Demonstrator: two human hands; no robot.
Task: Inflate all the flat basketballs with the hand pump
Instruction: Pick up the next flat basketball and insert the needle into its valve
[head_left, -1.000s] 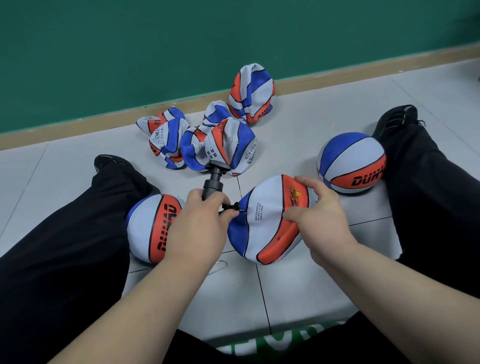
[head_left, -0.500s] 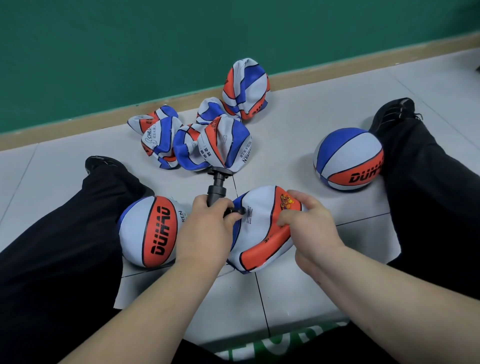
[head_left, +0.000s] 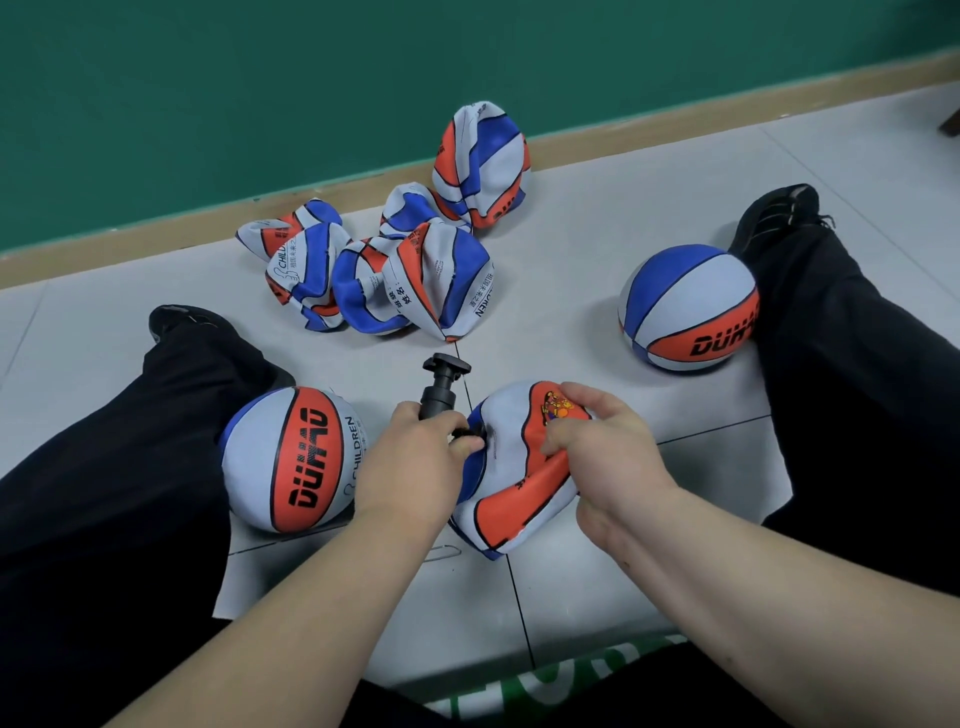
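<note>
- Head view: I see the left hand (head_left: 415, 457) curled round the pump (head_left: 439, 395), its fingertips pinching the nozzle at the flat ball (head_left: 514, 499), which lies on the floor (head_left: 597, 249) between the legs.
- The right hand (head_left: 597, 452) pinches that ball's crumpled skin.
- A pile (head_left: 415, 280) of flat balls lies ahead by the wall.
- One full ball (head_left: 291, 457) touches the left leg, a second full ball (head_left: 685, 306) the right.

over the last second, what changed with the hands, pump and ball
The left hand, gripping the hand pump, brought its needle against the flat basketball, closing the gap. The right hand slid left toward the pump, bunching that ball narrower. Both grips held; the left inflated ball, right inflated ball and flat pile stayed put.
</note>
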